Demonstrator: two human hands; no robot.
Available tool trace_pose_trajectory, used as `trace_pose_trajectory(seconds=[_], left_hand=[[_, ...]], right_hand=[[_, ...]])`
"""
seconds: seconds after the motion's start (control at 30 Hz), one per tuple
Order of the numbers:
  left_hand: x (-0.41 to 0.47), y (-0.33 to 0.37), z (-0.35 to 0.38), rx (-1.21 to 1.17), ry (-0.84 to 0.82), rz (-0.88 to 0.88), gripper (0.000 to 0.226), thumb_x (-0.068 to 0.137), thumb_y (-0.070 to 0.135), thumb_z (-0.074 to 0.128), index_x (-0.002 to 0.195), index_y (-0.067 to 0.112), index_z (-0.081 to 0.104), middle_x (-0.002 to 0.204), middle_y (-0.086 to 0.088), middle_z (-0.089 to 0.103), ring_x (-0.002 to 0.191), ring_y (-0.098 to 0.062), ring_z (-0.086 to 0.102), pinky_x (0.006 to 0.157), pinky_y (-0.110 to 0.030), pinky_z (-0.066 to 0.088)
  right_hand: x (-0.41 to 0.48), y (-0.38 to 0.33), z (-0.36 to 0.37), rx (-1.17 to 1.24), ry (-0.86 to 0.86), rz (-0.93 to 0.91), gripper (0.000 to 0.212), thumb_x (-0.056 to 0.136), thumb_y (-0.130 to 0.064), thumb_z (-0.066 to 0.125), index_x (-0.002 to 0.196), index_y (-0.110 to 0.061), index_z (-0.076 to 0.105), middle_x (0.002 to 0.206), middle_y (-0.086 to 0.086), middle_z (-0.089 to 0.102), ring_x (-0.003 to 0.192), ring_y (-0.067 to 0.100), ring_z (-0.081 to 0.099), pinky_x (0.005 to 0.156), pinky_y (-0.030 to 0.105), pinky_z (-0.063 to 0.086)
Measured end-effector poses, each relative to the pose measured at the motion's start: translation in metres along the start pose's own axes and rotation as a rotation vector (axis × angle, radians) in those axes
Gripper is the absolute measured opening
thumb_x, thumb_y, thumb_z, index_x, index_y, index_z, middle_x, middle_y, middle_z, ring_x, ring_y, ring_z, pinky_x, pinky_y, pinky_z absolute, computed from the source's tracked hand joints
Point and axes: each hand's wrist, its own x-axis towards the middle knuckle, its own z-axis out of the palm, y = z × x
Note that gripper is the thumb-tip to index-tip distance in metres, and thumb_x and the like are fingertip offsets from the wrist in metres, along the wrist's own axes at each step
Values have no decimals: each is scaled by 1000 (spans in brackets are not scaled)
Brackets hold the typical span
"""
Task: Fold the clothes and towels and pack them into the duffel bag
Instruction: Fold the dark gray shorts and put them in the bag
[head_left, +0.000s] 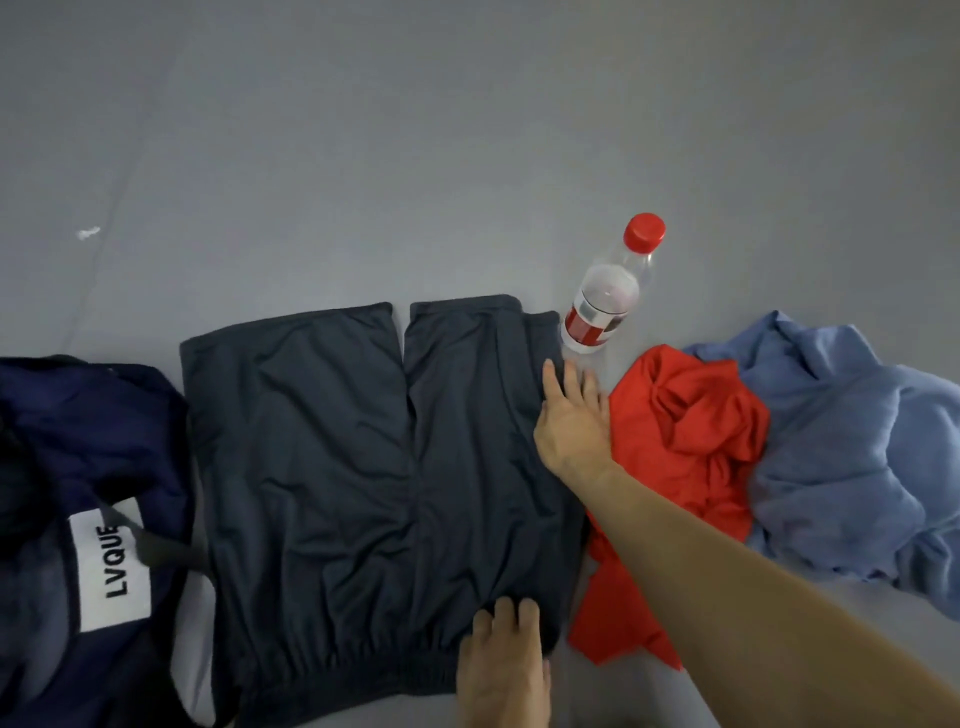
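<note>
Grey floor (467, 130) carries dark shorts (363, 441): right hand (571, 421) flat, left hand (501, 670) pinning the waistband (fingers spread, gripping nothing), so fold leftward, edges matched.

Dark grey shorts (363, 457) spread flat – navy duffel bag (78, 467) left, crumpled red (685, 447) and blue garments (852, 447) right.

Grey floor (467, 130), dark shorts (363, 467) spread flat, bottle (605, 301), red garment (685, 441), blue towel (841, 441), navy duffel bag (78, 467)

shorts (363, 457) spread mid-floor, duffel bag (78, 493) left, bottle (605, 306) behind right, crumpled shirt (685, 441) and towel (852, 441) right
</note>
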Motion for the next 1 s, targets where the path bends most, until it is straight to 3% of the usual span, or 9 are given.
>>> trace_pose_trajectory(seconds=[0.1,0.23,0.43,0.57,0.7,0.77,0.83,0.9,1.0], left_hand=[[-1,1,4,-59,21,-38,67,96,27,57,151,26,20,155,0,27,139,-28,30,111,-40,33],[-15,-13,-8,-243,61,-41,61,98,18,50,151,26,22,151,3,31,137,-23,36,114,-36,33],[-74,-64,-23,-753,330,-189,57,99,19,49,153,26,32,154,9,37,143,-12,36,113,-18,27],[-105,-120,-33,-1080,462,-281,36,94,5,46,123,25,48,121,10,56,113,-19,56,93,-20,42],[-119,-173,-24,-1325,641,-354,41,93,-3,46,107,35,52,98,19,63,81,3,60,67,-9,45],[-117,-194,-15,-1323,666,-405,39,92,-4,46,109,31,52,93,7,61,72,-1,59,57,-9,43],[-112,-209,-6,-1250,663,-463,40,91,-3,50,122,21,50,104,1,58,84,-9,59,65,-12,45],[-109,-217,2,-1017,730,-487,47,87,0,60,128,18,50,116,0,53,93,-17,58,76,-24,45],[-105,-221,3,-565,927,-178,52,76,4,66,121,25,54,115,7,50,92,-14,55,76,-26,44]], right_hand=[[-2,-6,-2,12,3,-16,69,96,-17,42,159,-18,13,166,5,7,152,32,0,122,51,6],[1,-15,-16,172,74,-38,55,96,-8,41,151,-3,34,157,12,33,143,31,29,118,46,25],[-9,-87,-49,620,51,51,53,102,-12,35,155,-15,33,162,0,28,148,20,27,115,20,14],[-18,-189,-45,667,3,-82,50,102,-13,38,152,-15,39,157,3,39,143,21,36,117,24,23],[-38,-288,-19,664,-107,-255,51,101,-15,35,152,-18,39,160,0,35,142,22,38,118,31,27],[-50,-321,-6,589,-213,-392,55,102,-15,34,157,-19,28,165,-2,19,146,19,29,119,25,23],[-60,-335,6,506,-344,-491,60,103,-15,34,159,-26,18,167,-2,5,149,18,21,114,21,23],[-70,-323,13,441,-414,-529,58,104,-18,35,158,-30,21,167,0,9,151,19,19,119,26,20],[-101,-255,19,188,-391,-650,51,104,-28,41,154,-27,35,163,-1,27,146,21,31,120,34,25]])
